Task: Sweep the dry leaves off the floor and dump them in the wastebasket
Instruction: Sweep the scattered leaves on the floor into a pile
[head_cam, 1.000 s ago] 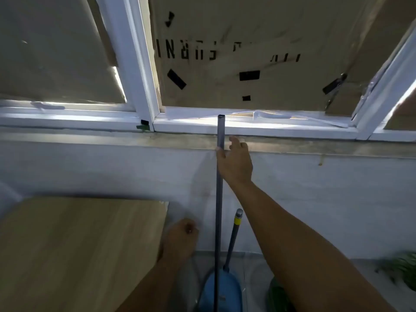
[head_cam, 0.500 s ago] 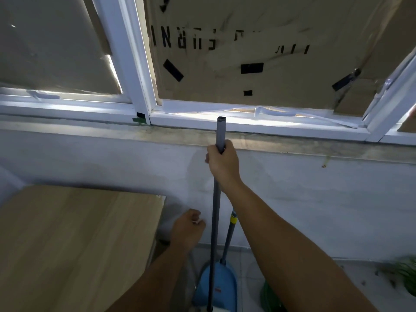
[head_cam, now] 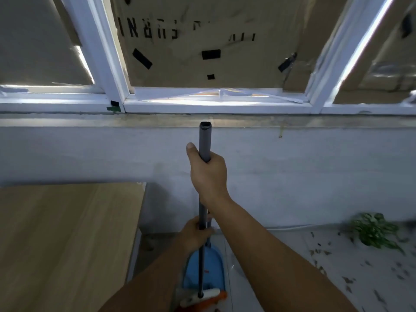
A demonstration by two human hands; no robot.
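Below hands point(head_cam: 203, 199): blue dustpan point(head_cam: 203, 269), contents unclear.

A grey broom handle point(head_cam: 204, 140) is standing nearly upright, running down through the right hand point(head_cam: 208, 174) and the left hand point(head_cam: 195, 235) below it. Dry leaves point(head_cam: 351, 278) are lying scattered on the floor point(head_cam: 281, 248), well right of both hands.

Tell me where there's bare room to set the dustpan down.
The light wooden tabletop at left shows bare. The white floor between the blue dustpan and the green potted plant has room. Farther right, dry leaves crowd it.
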